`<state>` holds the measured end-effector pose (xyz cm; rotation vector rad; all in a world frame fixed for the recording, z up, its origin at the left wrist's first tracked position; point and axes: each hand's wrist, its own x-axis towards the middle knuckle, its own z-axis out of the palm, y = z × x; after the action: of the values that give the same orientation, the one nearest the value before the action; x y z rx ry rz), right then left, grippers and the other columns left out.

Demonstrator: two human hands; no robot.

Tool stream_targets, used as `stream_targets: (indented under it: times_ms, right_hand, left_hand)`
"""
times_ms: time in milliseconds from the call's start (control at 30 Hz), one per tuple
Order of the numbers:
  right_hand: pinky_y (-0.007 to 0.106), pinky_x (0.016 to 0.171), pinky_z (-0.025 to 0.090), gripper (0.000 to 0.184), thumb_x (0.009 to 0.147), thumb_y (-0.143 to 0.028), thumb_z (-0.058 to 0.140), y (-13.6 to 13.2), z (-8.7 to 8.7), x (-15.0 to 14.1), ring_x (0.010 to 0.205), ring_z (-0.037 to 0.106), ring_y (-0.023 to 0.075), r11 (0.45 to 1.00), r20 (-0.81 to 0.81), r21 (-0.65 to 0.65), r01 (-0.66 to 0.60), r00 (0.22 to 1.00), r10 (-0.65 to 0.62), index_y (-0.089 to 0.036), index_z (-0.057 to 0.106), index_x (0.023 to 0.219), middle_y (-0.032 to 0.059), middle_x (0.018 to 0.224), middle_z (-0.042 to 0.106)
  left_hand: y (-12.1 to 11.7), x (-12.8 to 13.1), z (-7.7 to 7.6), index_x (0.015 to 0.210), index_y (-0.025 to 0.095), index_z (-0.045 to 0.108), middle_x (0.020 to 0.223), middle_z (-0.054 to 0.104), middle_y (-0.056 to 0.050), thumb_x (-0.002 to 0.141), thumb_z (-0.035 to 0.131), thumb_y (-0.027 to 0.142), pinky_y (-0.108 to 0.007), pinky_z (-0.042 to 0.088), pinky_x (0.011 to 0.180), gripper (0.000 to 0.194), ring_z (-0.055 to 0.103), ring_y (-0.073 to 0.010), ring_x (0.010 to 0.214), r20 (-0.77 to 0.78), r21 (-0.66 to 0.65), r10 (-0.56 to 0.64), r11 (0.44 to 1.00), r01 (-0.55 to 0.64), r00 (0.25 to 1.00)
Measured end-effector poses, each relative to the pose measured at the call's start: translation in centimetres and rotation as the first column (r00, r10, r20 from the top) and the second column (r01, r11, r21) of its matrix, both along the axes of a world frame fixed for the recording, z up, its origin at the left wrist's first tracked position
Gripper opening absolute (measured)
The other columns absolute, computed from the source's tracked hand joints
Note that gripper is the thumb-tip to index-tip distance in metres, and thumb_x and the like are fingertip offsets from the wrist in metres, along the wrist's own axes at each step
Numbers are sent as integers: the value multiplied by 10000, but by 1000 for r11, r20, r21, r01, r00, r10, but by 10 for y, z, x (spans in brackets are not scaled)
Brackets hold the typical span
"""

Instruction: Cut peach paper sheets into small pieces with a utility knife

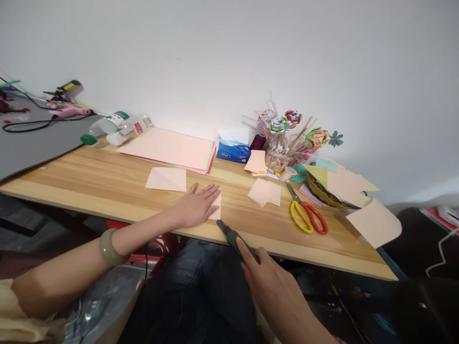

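Mid-frame, a small pale sheet (217, 213) lies near the front edge of the desk (120, 188), under the left hand (197, 207), spread flat and gripping nothing. Just below, the right hand (268, 272) curls round a dark cutter (234, 237); if the sheet slips, the tip could skid toward those fingers.

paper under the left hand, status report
Left hand flat on paper. Right hand grips dark-handled tool, tip near paper's lower edge. Scissors aside, not in the way.

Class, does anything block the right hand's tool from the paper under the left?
Nothing visible blocks the dark tool in the right hand; the left hand covers part of the paper, leaving its right edge bare.
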<state>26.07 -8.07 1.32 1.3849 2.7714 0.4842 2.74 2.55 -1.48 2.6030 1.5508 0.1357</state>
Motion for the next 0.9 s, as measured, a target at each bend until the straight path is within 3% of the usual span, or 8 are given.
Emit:
stream_targets:
  times_ms: [333, 900]
  right_hand:
    - [202, 432, 432, 469, 863, -196, 488, 2, 6, -4, 547, 626, 137, 998, 37, -49, 51, 998, -49, -195, 440, 1330, 51, 815, 616]
    - [233, 529, 470, 476, 907, -211, 437, 17, 15, -17, 698, 654, 182, 966, 65, -201, 163, 986, -152, -209, 374, 1378, 88, 876, 615]
  left_hand:
    - [0, 0, -2, 1446, 160, 191, 1509, 163, -81, 961, 148, 421, -490, 47, 1105, 552, 131, -192, 1396, -1, 2, 0, 1000, 0, 1000]
    - [-1, 0, 2, 1449, 141, 177, 1512, 159, -82, 964, 127, 416, -416, 73, 1116, 560, 116, -182, 1397, -6, 6, -1, 1000, 1, 1000]
